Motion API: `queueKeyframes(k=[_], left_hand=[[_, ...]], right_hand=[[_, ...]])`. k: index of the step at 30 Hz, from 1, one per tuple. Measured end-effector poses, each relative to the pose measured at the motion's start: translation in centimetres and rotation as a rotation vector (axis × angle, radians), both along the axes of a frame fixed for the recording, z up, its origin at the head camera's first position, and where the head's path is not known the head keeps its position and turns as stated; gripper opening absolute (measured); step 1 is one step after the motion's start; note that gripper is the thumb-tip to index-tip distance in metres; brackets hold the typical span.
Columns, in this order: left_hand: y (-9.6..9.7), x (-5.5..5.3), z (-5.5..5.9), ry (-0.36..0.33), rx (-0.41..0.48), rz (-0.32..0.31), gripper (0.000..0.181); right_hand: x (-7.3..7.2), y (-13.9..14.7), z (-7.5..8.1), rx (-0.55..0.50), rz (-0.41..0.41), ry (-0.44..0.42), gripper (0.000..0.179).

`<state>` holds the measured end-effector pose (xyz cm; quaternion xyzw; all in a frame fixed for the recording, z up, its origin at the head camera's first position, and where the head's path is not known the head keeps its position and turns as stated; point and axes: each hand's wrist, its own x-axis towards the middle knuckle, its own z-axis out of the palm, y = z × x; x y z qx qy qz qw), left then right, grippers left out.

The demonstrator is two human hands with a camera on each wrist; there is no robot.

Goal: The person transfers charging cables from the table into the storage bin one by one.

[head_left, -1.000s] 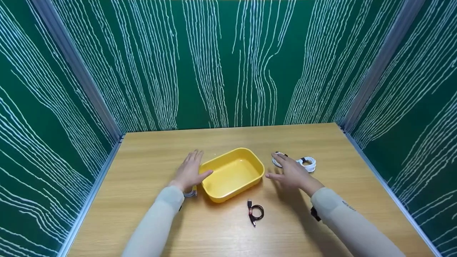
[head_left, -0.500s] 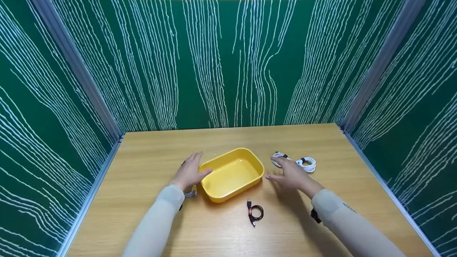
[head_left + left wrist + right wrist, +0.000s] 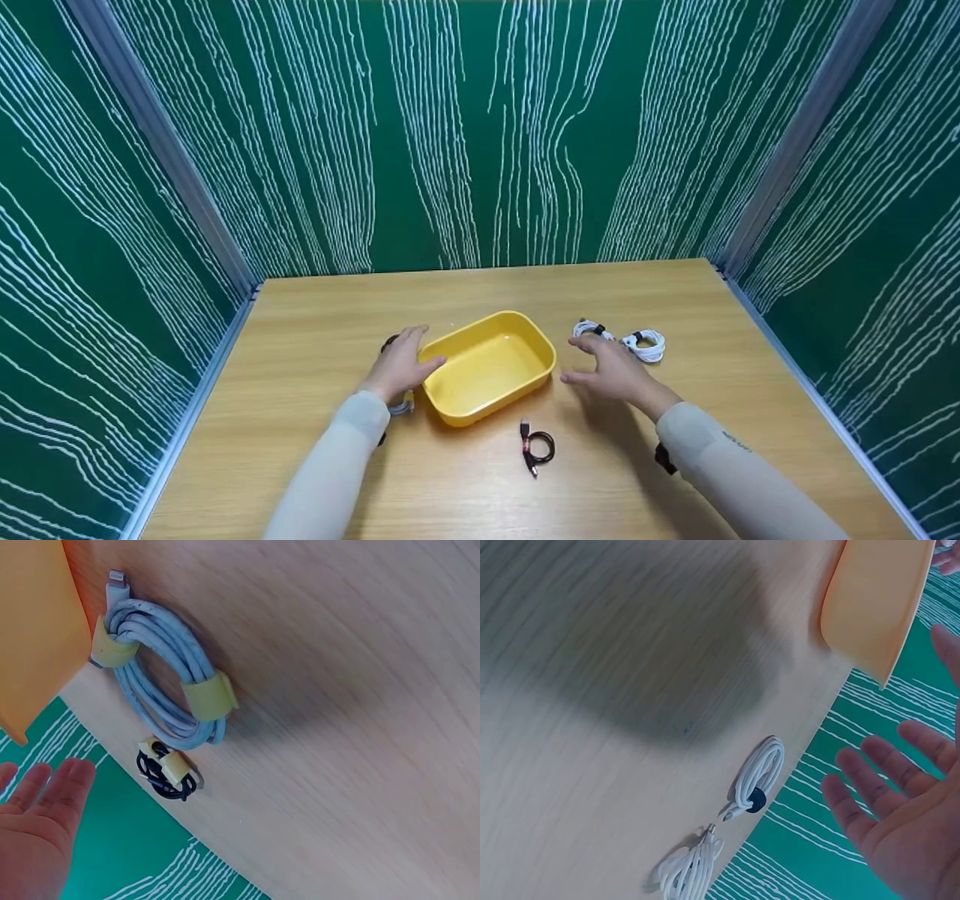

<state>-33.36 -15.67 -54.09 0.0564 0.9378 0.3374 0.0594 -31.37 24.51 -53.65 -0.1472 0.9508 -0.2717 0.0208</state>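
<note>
A yellow plastic tub stands slanted in the middle of the table. My left hand is over its left end, the thumb overlapping the rim in the head view, fingers extended. To the tub's right hovers my right hand, fingers spread and relaxed, holding nothing. Below the left hand lies a coiled pale charging cable with yellow straps. Beyond it is a small black coiled cable. Two white coiled cables with black ties lie past the right hand, partly covered by it in the head view.
A black USB cable, coiled with a reddish tie, lies in front of the tub on the wooden table. Green panels with wavy white lines enclose the back and both sides, joined by grey metal posts.
Both hands have drawn very slightly back toward me, with fingertips a little lower. More of the black cable behind the left hand and the white coil behind the right hand shows. The tub stays put.
</note>
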Motion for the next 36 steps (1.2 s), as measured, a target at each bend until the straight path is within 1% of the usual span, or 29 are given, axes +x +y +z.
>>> queueKeyframes(k=[4,6,10,11,12,15,17,18,22,30,36], left_hand=[[0.0,-0.2,-0.4,0.010,0.001,-0.005,0.080],[0.0,-0.3,-0.5,0.013,0.001,-0.009,0.079],[-0.1,-0.2,-0.7,0.018,0.029,-0.018,0.077],[-0.3,-0.4,-1.2,0.035,0.027,-0.028,0.078],[-0.3,-0.5,-1.2,0.038,0.034,-0.031,0.077],[-0.2,-0.4,-1.2,0.040,0.051,-0.034,0.076],[-0.1,-0.4,-1.2,0.051,0.054,-0.039,0.074],[0.1,-0.1,-0.7,0.041,0.065,-0.032,0.072],[0.2,-0.3,-0.9,0.053,0.069,-0.031,0.069],[0.3,-0.5,-1.2,0.051,0.076,-0.019,0.065],[0.3,-0.6,-1.5,0.067,0.101,-0.034,0.059]], right_hand=[[0.1,0.0,-0.2,-0.023,-0.001,-0.005,0.078],[0.2,-0.1,-0.3,-0.034,0.004,0.000,0.075],[0.3,-0.2,-0.6,-0.053,0.010,-0.010,0.070],[0.3,-0.2,-0.6,-0.056,0.010,-0.015,0.069],[0.4,-0.3,-0.6,-0.059,0.010,-0.022,0.069],[0.6,-0.4,-0.7,-0.068,0.022,-0.031,0.067],[0.7,-0.5,-0.8,-0.067,0.038,-0.019,0.065],[0.8,-0.5,-0.8,-0.065,0.046,-0.010,0.064],[1.0,-0.5,-1.1,-0.054,0.067,0.014,0.060],[1.3,-0.9,-1.6,-0.051,0.095,-0.021,0.058],[1.6,-1.4,-1.8,-0.043,0.091,-0.059,0.058]])
